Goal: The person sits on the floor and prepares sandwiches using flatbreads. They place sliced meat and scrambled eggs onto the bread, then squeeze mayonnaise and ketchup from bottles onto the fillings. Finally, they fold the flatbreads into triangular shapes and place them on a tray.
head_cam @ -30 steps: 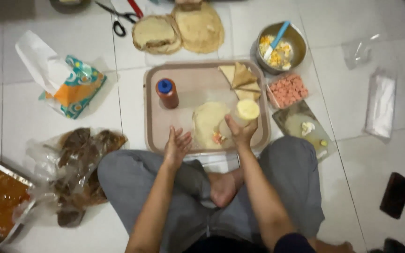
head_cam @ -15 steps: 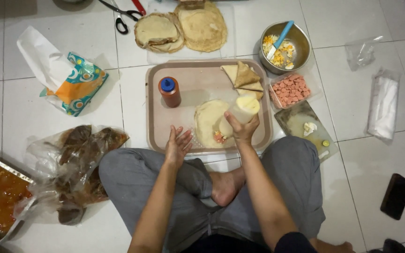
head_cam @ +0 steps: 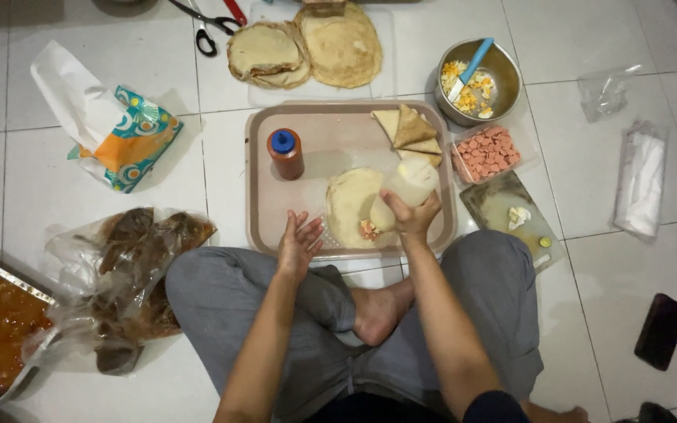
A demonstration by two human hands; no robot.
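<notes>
While tilted, pale squeeze bottle (head_cam: 403, 192) drips.

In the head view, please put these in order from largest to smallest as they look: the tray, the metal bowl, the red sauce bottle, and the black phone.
1. Tray, clearly the largest.
2. Metal bowl.
3. Black phone and red sauce bottle: they look alike in size, and the upright bottle is seen from above, so I do not rank them.

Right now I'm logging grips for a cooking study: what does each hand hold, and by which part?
The right hand grips a pale plastic squeeze bottle around its lower body, nozzle tipped down over the round flatbread. The left hand holds nothing.
</notes>
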